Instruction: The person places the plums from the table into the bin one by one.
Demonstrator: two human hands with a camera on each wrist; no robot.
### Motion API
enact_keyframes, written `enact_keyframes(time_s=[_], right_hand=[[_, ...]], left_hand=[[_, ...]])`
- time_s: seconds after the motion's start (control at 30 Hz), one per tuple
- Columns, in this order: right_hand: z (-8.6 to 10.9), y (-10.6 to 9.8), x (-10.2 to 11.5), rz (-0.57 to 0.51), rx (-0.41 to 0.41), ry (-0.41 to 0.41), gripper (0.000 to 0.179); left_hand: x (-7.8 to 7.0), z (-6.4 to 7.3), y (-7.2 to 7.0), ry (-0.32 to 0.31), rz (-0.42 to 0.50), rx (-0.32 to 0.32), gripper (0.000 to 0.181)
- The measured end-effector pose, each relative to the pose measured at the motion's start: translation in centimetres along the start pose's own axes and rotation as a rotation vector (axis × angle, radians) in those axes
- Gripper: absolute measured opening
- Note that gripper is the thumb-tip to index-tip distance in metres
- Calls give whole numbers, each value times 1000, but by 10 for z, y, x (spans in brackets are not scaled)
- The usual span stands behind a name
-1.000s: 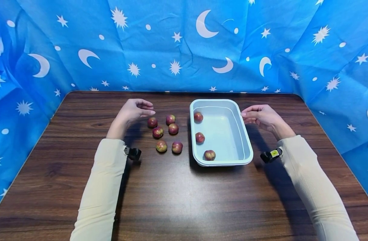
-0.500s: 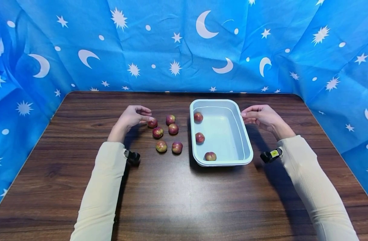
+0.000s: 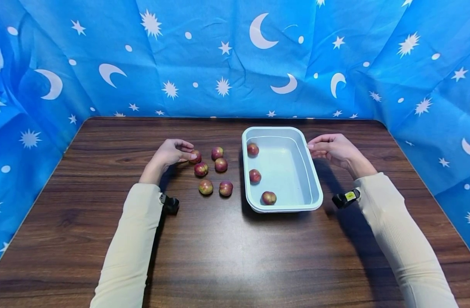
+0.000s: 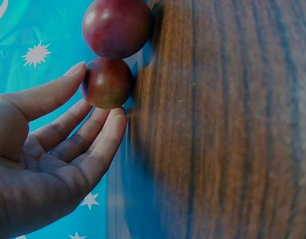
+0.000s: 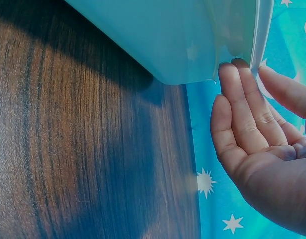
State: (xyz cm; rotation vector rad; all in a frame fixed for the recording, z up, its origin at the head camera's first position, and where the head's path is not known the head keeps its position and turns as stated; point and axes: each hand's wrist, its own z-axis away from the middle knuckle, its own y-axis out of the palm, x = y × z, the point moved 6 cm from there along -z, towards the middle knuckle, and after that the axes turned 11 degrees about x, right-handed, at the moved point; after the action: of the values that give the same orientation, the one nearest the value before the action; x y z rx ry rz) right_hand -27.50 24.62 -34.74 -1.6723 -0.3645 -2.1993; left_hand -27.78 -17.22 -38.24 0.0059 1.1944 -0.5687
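Observation:
My left hand (image 3: 171,154) has its thumb and fingertips around a red plum (image 3: 196,156) on the left of the table. In the left wrist view, the thumb touches one side of that plum (image 4: 107,83) and the fingers lie against its other side. A second plum (image 4: 117,27) is right beside it. My right hand (image 3: 332,149) pinches the right rim of a white plastic tub (image 3: 315,179). In the right wrist view, the thumb is on the outer side of the rim (image 5: 262,35), with fingers under it. Three plums lie in the tub, one of them (image 3: 268,198) near its front.
Several more plums sit between my left hand and the tub, among them a plum (image 3: 201,169) close to my fingers and a plum (image 3: 226,188) nearer the front. The dark wooden table (image 3: 235,256) ends at a blue curtain (image 3: 204,55) with moons and stars.
My left hand has come down and forward onto the red plum, closing thumb and fingers around it. A plum in the tub rocked slightly. My right hand has stayed on the rim.

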Motion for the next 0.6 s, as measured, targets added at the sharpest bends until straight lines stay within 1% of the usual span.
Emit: enact_keyframes(time_s=[0.1,0.3,0.4,0.6], right_hand=[[0,0,0,20,-13,10,8],[2,0,2,44,-24,24,7],[2,1,2,36,-17,21,8],[1,1,2,1,-6,13,8]], left_hand=[[1,-1,0,0,-13,-3,43],[2,-1,0,-12,-3,-4,42],[2,-1,0,-20,5,-10,41],[1,-1,0,-17,9,-7,42]])
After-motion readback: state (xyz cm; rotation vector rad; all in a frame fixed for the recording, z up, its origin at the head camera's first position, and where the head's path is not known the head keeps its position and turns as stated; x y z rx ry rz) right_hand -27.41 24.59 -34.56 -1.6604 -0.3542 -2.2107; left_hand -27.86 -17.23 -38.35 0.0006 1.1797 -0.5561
